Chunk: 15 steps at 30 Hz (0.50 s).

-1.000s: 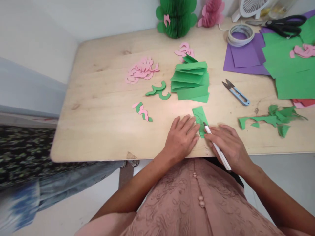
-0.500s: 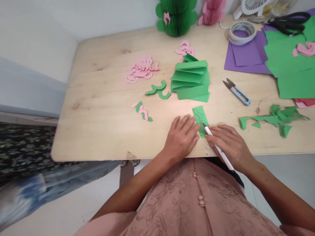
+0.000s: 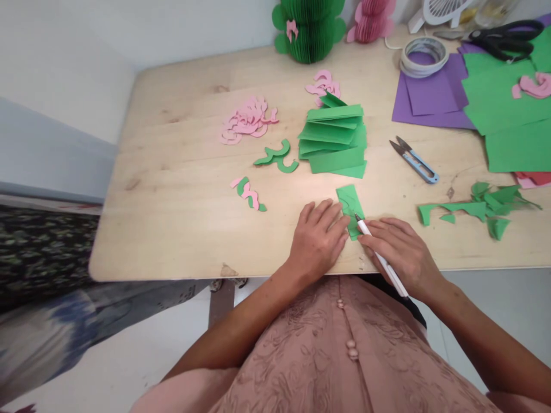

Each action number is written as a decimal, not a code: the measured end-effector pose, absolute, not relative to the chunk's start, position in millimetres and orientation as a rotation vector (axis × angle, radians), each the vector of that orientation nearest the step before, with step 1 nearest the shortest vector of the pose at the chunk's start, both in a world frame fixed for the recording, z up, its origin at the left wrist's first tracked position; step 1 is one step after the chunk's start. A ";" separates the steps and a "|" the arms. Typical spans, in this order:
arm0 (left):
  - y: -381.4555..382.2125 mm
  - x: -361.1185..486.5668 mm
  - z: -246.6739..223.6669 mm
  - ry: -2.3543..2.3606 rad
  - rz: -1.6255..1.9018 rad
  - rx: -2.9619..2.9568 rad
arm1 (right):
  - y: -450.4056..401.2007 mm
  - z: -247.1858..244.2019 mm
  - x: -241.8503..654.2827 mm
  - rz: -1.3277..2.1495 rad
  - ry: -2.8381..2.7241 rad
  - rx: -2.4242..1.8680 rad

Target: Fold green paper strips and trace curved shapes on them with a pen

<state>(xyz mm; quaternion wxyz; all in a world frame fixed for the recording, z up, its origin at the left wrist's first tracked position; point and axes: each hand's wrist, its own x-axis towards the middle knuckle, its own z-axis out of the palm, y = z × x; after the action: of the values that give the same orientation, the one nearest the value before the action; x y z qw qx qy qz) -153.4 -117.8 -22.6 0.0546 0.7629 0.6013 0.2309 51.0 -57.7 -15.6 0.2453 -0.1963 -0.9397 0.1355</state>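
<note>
A small green paper strip [image 3: 349, 198] with curved pen lines lies near the table's front edge. My left hand [image 3: 318, 244] rests flat at its left side, fingers spread, fingertips on the paper. My right hand [image 3: 402, 252] grips a white pen [image 3: 387, 269], whose dark tip touches the strip. Behind it is a stack of folded green strips [image 3: 333, 140]. Left of that stack lie green curved cutouts [image 3: 275, 155], a pile of pink cutouts [image 3: 249, 121] and a small pink-and-green twisted piece [image 3: 249, 195].
Blue snips [image 3: 414, 160] and green scraps [image 3: 486, 207] lie to the right. Farther back are a tape roll [image 3: 424, 56], purple sheets [image 3: 430, 94], green sheets [image 3: 516, 126], black scissors [image 3: 501, 40] and a green honeycomb ornament [image 3: 310, 31]. A person's jeans-clad leg [image 3: 129, 307] is at the left.
The other person's leg at the left has shifted slightly to the right. My hands, the pen and the strip look almost unmoved.
</note>
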 end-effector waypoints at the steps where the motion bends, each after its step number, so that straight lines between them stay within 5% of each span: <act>1: -117.7 -153.1 -22.4 1.828 0.708 2.315 | -57.6 -15.6 51.0 0.365 -2.567 -0.533; 15: -117.2 -152.4 -24.0 1.841 0.719 2.310 | -57.2 -17.5 51.6 0.373 -2.553 -0.538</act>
<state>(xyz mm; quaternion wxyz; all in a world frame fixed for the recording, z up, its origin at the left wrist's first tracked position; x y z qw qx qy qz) -152.4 -117.2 -24.0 0.0509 0.7588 0.6048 0.2362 51.6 -57.2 -17.5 0.2505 -0.1977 -0.9378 0.1370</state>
